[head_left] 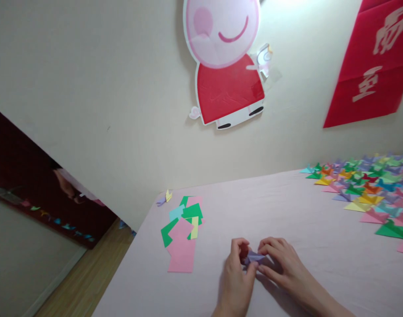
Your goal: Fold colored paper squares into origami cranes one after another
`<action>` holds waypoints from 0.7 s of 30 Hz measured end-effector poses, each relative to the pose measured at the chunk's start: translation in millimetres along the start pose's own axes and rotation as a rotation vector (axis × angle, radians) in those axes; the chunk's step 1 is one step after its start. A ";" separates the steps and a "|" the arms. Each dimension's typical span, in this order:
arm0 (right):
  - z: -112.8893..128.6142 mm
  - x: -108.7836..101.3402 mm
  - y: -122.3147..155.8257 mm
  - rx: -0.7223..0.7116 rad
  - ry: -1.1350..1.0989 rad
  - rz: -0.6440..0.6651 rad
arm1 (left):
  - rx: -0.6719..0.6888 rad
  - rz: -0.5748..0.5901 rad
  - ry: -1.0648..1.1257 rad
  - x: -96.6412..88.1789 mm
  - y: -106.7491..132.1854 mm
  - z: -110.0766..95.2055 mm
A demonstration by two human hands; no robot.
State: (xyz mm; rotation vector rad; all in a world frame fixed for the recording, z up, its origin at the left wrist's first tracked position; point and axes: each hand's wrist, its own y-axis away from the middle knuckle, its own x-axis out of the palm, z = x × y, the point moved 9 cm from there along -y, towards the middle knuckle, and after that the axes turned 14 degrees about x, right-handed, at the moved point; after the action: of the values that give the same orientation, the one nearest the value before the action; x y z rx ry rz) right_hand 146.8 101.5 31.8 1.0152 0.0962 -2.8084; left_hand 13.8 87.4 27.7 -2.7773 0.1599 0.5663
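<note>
Both of my hands meet low in the middle of the view over a pale pink table point(287, 211). Between them lies a small folded piece of purple paper point(254, 257). My left hand point(237, 275) pinches its left end with curled fingers. My right hand point(282, 264) presses on its right side, fingers bent over it. Most of the paper is hidden under the fingertips.
A loose pile of pink, green, blue and yellow paper squares point(183, 231) lies to the left. Several folded coloured paper cranes point(369, 189) cover the table's far right. Two small folded pieces point(165, 198) sit at the back corner. A cartoon pig cutout point(226, 61) and a red banner point(373, 66) hang on the wall.
</note>
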 end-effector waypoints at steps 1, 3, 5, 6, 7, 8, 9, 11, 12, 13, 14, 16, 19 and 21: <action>3.4 1.6 0.5 -0.006 -0.042 0.033 | -0.024 -0.033 0.082 -0.8 -0.5 3.5; 8.1 3.9 1.7 -0.014 -0.138 0.079 | -0.037 -0.048 0.182 0.5 -2.6 6.7; 9.8 3.6 2.5 -0.025 -0.214 0.094 | -0.004 -0.019 0.198 2.7 -5.2 4.2; 10.0 1.7 2.8 -0.039 -0.231 0.086 | 0.025 -0.008 0.180 2.7 -6.3 1.0; 10.3 -1.7 2.9 -0.058 -0.221 0.063 | 0.057 -0.009 0.147 1.1 -7.0 -2.8; 11.7 -7.2 3.3 -0.094 -0.181 0.019 | 0.088 -0.021 0.102 -1.8 -7.2 -7.0; 14.7 -13.5 4.3 -0.144 -0.108 -0.039 | 0.114 -0.034 0.049 -5.0 -6.8 -11.4; 23.8 -24.3 8.7 -0.260 0.108 -0.170 | 0.177 -0.009 -0.066 -7.0 -4.7 -21.1; 28.8 -26.9 12.0 -0.318 0.224 -0.228 | 0.219 0.030 -0.127 -5.4 -2.8 -26.2; 33.0 -27.6 15.6 -0.370 0.325 -0.273 | 0.271 0.084 -0.191 -2.2 -0.2 -31.2; 35.6 -26.9 19.2 -0.409 0.402 -0.303 | 0.325 0.144 -0.261 1.8 3.3 -35.1; 35.8 -23.8 25.6 -0.449 0.483 -0.321 | 0.409 0.250 -0.399 9.4 12.2 -37.6; 25.8 -21.7 30.5 -0.427 0.470 -0.263 | 0.468 0.359 -0.544 17.5 24.9 -33.7; 16.7 -22.6 29.9 -0.387 0.422 -0.174 | 0.490 0.381 -0.615 19.9 29.9 -32.6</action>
State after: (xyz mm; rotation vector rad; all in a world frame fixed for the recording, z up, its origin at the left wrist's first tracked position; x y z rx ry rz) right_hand 158.4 72.9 58.8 1.5255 0.7744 -2.5126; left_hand 39.0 47.9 40.3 -2.0023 0.5992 1.2493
